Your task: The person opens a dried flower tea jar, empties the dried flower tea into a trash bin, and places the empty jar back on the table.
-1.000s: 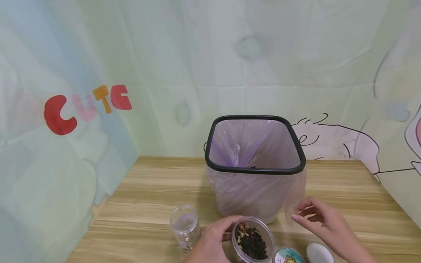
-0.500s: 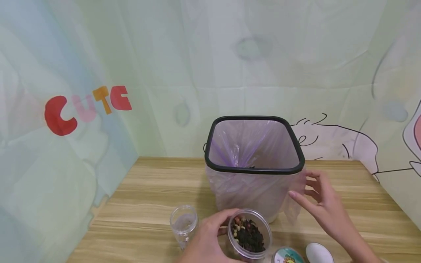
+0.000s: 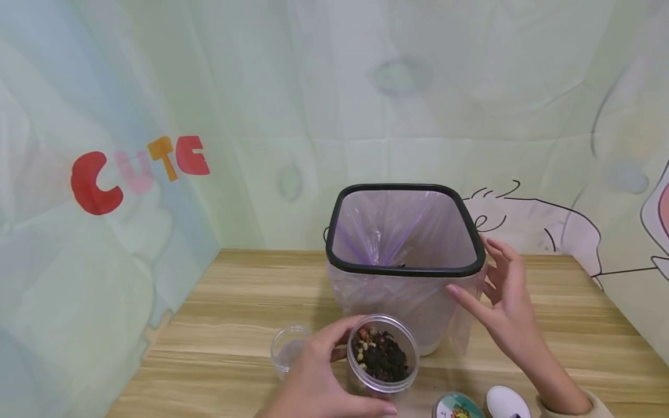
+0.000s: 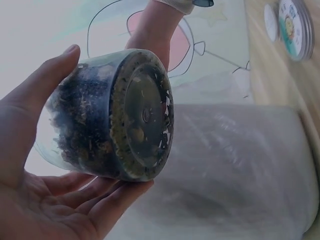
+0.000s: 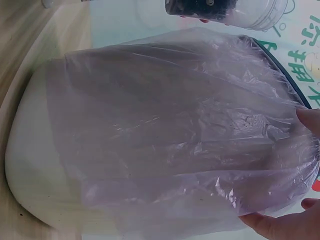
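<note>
My left hand (image 3: 319, 371) grips a clear round jar (image 4: 145, 115), part-filled with dark dried leaves and reddish and yellow bits, resembling loose fruit tea (image 3: 384, 354). The jar is held in front of the trash can; its underside shows in the left wrist view. The trash can (image 3: 407, 271) has a black square rim and a translucent purple bag (image 5: 165, 125) folded down over its sides. At its right front corner, my right hand (image 3: 509, 307) touches the bag with spread fingers, just below the rim. A few dark bits show inside the can.
A clear cup (image 3: 282, 367) stands left of the can, partly hidden behind my left hand. Near the front edge lie a round teal-patterned lid (image 3: 459, 406) and a white oval piece (image 3: 507, 402) on the wooden table (image 3: 209, 348). A printed cloth (image 3: 261, 87) hangs behind.
My left hand has lifted the jar up and to the left, toward the can. My right hand has risen along the bag from its lower edge to near the rim.
</note>
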